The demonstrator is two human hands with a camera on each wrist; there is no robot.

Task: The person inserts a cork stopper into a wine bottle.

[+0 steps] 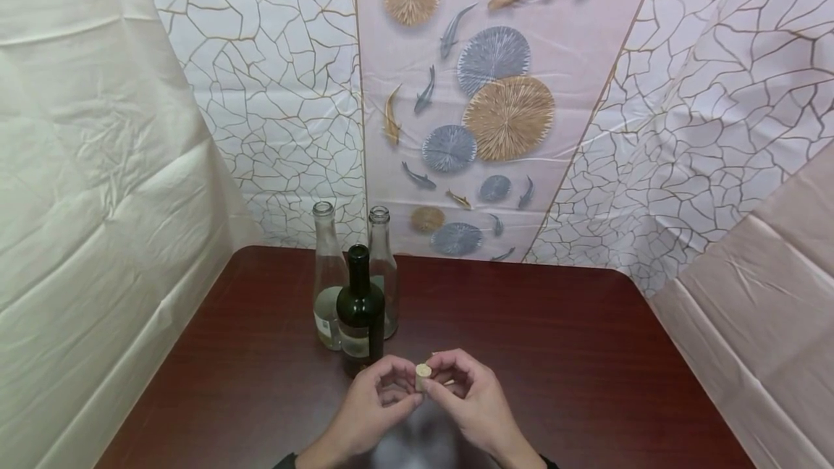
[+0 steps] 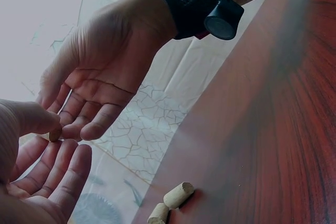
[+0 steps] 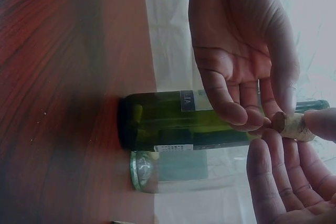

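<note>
A small pale cork point(image 1: 423, 376) stands upright between my two hands, just in front of the bottles. My left hand point(image 1: 374, 404) pinches it from the left with thumb and fingertips. From the other side my right hand point(image 1: 474, 400) grips it too, its thumb against the near face. The right wrist view shows thumbs of both hands at the cork point(image 3: 295, 126). Behind the left hand stands a dark green wine bottle point(image 1: 360, 302), its mouth uncovered. Two more corks, one point(image 2: 178, 195) and another point(image 2: 159, 213), lie close together on the table in the left wrist view.
Two clear glass bottles, one at left point(image 1: 329, 281) and one at right point(image 1: 389, 266), stand close behind the green one. The dark red wooden table point(image 1: 554, 339) ends at patterned cloth point(image 1: 287, 129) hung behind it. Pale cloth point(image 1: 111, 201) also hangs along the left side.
</note>
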